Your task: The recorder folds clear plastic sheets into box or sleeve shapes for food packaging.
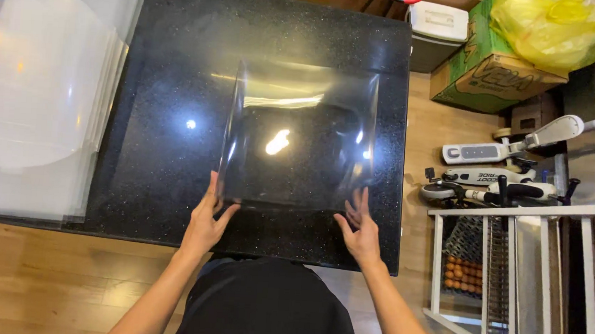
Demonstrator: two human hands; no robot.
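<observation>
On the far left of the black table (180, 63) sits a stack of cloudy plastic sheets (37, 96), piled flat and hanging a little past the near table edge.

Next comes the left hand (206, 223). Its fingers are spread and pressed flat against the left edge of a clear plastic sheet (299, 139), near the bottom corner. The sheet sits in the middle of the table, bowed up so its sides curve toward the person, and it shines where the lamp hits it.

It looks very light and bendy, not stiff — it would flop if held by one corner. It looks smooth too, so it could slip. Holding both side edges, low down, seems the best way to keep it steady.

The right hand (359, 233) mirrors the other one, fingers open and touching the sheet's right edge near the bottom.

Past the table, on the wooden floor, stands a small white box (437, 21) — beside it a green and brown cardboard box (486, 68) with a yellow plastic bag (557, 28) on top. Lower down, a white scooter (497, 172) lies by a white rack (511, 269).
</observation>
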